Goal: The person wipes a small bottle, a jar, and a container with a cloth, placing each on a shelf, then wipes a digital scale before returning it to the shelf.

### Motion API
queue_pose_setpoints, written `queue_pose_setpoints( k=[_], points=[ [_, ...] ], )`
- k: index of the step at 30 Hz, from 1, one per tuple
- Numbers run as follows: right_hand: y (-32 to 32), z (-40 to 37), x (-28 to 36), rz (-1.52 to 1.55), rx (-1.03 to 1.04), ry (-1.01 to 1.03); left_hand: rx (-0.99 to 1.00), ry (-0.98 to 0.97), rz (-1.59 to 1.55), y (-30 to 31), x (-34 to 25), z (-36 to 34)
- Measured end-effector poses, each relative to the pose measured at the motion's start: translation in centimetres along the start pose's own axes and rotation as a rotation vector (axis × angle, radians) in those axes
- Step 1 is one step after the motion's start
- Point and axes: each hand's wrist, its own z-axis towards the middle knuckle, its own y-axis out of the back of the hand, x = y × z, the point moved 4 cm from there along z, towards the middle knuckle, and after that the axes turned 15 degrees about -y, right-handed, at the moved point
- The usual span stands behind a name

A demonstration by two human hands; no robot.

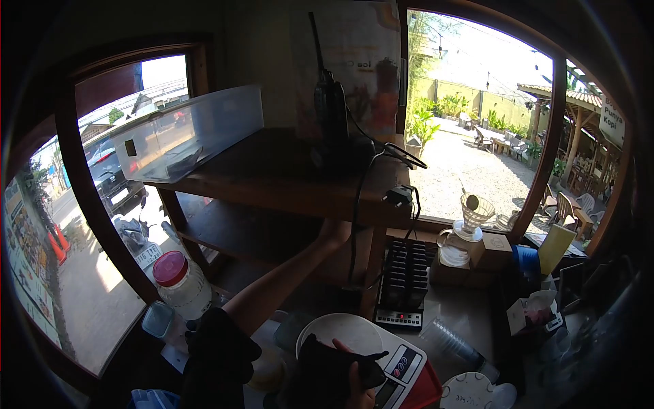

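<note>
My left arm, in a dark sleeve, reaches up to the wooden shelf (pixel 272 158). My left hand (pixel 335 235) is under its top board beside the right post, its fingers hidden. Low in the view, my right hand (pixel 357 383) has its fingers wrapped round a soft black cloth-like item (pixel 320 368). That item overlaps a white kitchen scale (pixel 413 344) with a round white pan (pixel 344 328) on it. A black cable (pixel 355 232) hangs past the left hand, and a black plug (pixel 398 196) dangles to its right.
A walkie-talkie (pixel 331 109) and a clear plastic bin (pixel 197 133) stand on the shelf top. To the left is a red-lidded jar (pixel 182 286). A black slotted device (pixel 403 279), stacked clear cups (pixel 453 341), a coffee dripper (pixel 477 213) and a cardboard box (pixel 492 252) occupy the right.
</note>
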Motion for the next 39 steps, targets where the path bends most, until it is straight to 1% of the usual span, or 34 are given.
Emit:
queue_pose_setpoints(
  k=[1,2,3,4,5,6,7,8,9,10,11,13,15,17,18,19,20,21,22,23,24,25,26,27,28,30,31,32,33,35,36,37,39],
  points=[
    [0.1,0.0,0.1,0.092,0.037,-0.007,-0.009,0.032,-0.096,-0.3,2.5,-0.2],
    [0.0,-0.1,0.2,0.617,0.2,-0.131,-0.018,0.065,-0.191,-0.5,4.9,-0.5],
    [0.0,-0.2,0.3,1.156,0.295,-0.27,-0.028,0.101,-0.286,-0.7,6.9,-0.7],
    [-0.3,-0.2,-0.9,1.273,0.292,-0.33,-0.033,0.087,-0.192,-0.8,8.5,-1.0],
    [-0.6,-0.3,-2.1,1.391,0.282,-0.389,-0.038,0.075,-0.099,-0.8,8.8,-0.9],
    [-0.8,-0.3,-2.2,1.63,0.297,-0.467,-0.012,0.062,-0.038,-0.9,9.1,-0.9],
    [-1.1,-0.1,-1.9,1.95,0.305,-0.567,0.013,0.049,0.023,-1.0,9.4,-1.0],
    [-1.2,0.3,-1.3,2.306,0.289,-0.662,0.069,0.035,0.051,-0.6,7.5,-0.6],
    [-1.3,0.5,-0.5,2.61,0.271,-0.744,0.124,0.022,0.079,-0.6,7.0,-0.5],
    [-1.2,0.7,0.1,2.828,0.249,-0.802,0.096,0.019,0.085,-0.6,7.1,-0.4],
    [-1.1,0.9,0.6,2.952,0.22,-0.84,0.066,0.016,0.093,-0.6,7.4,-0.3],
    [-0.8,1.1,1.2,3.029,0.118,-0.887,0.078,-0.077,0.21,-0.3,7.3,-0.3],
    [-0.3,1.0,1.8,3.043,-0.022,-0.937,0.163,-0.25,0.431,0.3,1.2,0.6],
    [-0.1,0.9,2.4,3.006,-0.085,-0.965,0.105,-0.187,0.207,1.1,0.2,0.9],
    [-0.8,0.6,2.6,2.966,0.049,-0.924,0.073,-0.154,0.098,1.7,-1.2,1.2],
    [-1.5,0.2,2.8,2.918,0.175,-0.875,0.102,-0.153,0.156,2.6,-2.7,1.1],
    [-2.1,0.0,2.7,2.866,0.298,-0.818,0.128,-0.149,0.217,4.0,-6.6,1.4],
    [-2.9,0.1,1.2,3.186,0.483,-0.886,0.151,-0.141,0.281,5.3,-10.4,1.4],
    [-3.8,0.4,-1.8,3.493,0.717,-0.936,0.139,-0.052,0.233,6.5,-13.2,1.0],
    [-3.7,0.4,-3.1,3.773,1.024,-0.966,0.123,0.038,0.186,7.8,-15.9,0.6],
    [-3.3,0.8,-3.2,3.872,1.133,-0.984,0.103,0.127,0.14,9.1,-18.2,-0.1],
    [-2.9,0.9,-4.6,4.028,0.876,-0.843,0.131,0.145,0.173,10.5,-20.5,-0.8],
    [-3.3,1.4,-9.8,4.164,0.606,-0.692,0.162,0.165,0.203,12.1,-22.6,-1.8],
    [-3.0,1.3,-11.3,4.218,0.521,-0.579,0.194,0.189,0.232,13.5,-24.7,-2.8],
    [-2.6,1.2,-12.8,4.266,0.437,-0.46,0.101,0.217,0.251,15.2,-27.0,-4.0],
    [-2.2,1.1,-11.8,4.233,0.647,-0.327,-0.082,0.262,0.289,17.9,-31.2,-7.3],
    [-1.9,1.0,-11.4,4.211,0.744,-0.273,-0.207,0.288,0.279,19.1,-32.6,-9.5],
    [-1.4,0.9,-11.3,4.222,0.751,-0.198,-0.331,0.307,0.267,19.9,-33.9,-11.9],
    [-1.1,1.1,-11.3,4.174,0.506,-0.186,-0.454,0.32,0.253,20.5,-35.3,-14.3],
    [-0.3,1.6,-11.1,4.034,0.052,-0.179,-0.569,0.353,0.282,21.3,-35.0,-19.8],
    [0.0,1.7,-11.2,3.96,-0.099,-0.19,-0.557,0.403,0.374,21.4,-34.5,-22.2],
    [0.1,1.7,-11.5,3.819,-0.232,-0.22,-0.544,0.454,0.466,21.5,-33.7,-24.6],
    [0.4,1.5,-12.3,3.523,-0.458,-0.267,-0.584,0.596,0.502,21.3,-30.9,-29.7]
  ],
)
